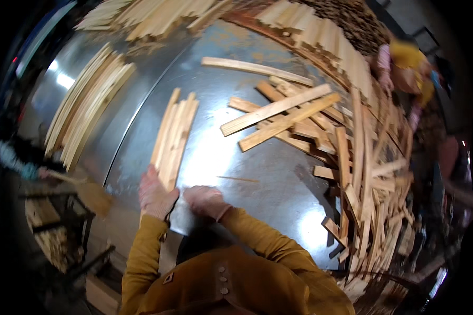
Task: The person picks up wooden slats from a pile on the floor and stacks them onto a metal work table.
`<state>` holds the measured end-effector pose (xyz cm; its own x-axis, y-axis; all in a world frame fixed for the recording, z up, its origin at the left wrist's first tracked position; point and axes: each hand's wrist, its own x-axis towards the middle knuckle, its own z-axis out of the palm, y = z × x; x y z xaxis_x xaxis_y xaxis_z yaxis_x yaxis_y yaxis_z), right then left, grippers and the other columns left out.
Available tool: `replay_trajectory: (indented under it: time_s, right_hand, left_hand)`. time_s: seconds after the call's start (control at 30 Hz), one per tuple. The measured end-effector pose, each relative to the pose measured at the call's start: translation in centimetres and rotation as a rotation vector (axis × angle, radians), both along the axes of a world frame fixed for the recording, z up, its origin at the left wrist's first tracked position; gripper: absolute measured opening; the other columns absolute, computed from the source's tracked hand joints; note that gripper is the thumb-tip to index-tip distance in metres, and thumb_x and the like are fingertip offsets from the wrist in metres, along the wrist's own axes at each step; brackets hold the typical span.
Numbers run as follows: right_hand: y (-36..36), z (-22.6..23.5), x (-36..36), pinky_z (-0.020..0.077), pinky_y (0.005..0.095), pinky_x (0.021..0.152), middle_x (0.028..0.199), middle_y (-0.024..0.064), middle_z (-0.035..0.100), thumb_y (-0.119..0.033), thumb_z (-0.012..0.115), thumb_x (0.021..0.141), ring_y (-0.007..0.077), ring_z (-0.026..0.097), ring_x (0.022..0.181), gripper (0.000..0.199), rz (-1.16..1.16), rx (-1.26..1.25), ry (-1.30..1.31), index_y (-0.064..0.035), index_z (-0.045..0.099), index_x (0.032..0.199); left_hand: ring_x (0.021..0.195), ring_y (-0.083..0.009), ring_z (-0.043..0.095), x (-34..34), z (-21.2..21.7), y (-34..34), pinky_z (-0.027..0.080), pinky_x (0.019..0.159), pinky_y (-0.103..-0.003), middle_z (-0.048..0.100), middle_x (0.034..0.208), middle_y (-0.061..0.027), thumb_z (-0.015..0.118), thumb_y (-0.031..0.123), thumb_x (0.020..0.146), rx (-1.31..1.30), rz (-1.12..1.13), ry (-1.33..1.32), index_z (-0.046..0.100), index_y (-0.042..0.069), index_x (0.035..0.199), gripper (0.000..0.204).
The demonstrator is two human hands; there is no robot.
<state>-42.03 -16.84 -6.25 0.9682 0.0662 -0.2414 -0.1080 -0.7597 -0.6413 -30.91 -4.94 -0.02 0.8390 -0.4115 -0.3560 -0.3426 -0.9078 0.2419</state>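
My left hand [156, 195], in a pale pinkish glove, is wrapped round the near end of a small bundle of wooden slats [174, 139]. The slats lie side by side on a shiny metal table [215, 157], pointing away from me. Just right of their near end is my right hand [206, 201], gloved too, with its fingers curled closed. Whatever it may hold is hidden. A thin wood sliver [238, 179] lies on the metal beyond my right hand.
Loose wooden pieces [284, 121] lie crisscrossed to the right, beside a heaped wood pile [373, 194]. A neat slat stack [89, 105] sits at left; more slats [163, 16] line the far edge. Another person [407, 63] works at far right. A sleeved arm [21, 163] shows at left.
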Motion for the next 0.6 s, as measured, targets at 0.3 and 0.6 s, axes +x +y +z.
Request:
replay_trajectory:
  time_s: [0.3, 0.6]
  right_hand:
    - [-18.7, -0.7, -5.5, 0.0401, 0.0401, 0.097, 0.123, 0.0353, 0.048, -0.042, 0.069, 0.075, 0.0449, 0.052, 0.112, 0.089, -1.741, 0.379, 0.02, 0.0131, 0.028, 0.131]
    - [-16.1, -0.3, -6.5, 0.0481, 0.0379, 0.081, 0.097, 0.0223, 0.064, -0.025, 0.068, 0.076, 0.0329, 0.063, 0.092, 0.047, -1.441, 0.528, -0.34, 0.0043, 0.052, 0.109]
  left_hand:
    - [0.131, -0.038, 0.033, -0.1, -0.7, -12.9, 0.024, 0.11, -0.045, 0.038, 0.138, -0.024, 0.073, 0.031, 0.07, -0.41, -0.6, -0.253, 0.029, 0.0, 0.141, 0.089]
    - [0.097, -0.0327, 0.06, -1.1, 0.3, -23.4, 0.044, 0.088, -0.044, 0.061, 0.108, -0.0167, 0.054, 0.023, 0.08, -0.022, -0.732, 0.445, 0.033, 0.007, 0.137, 0.063]
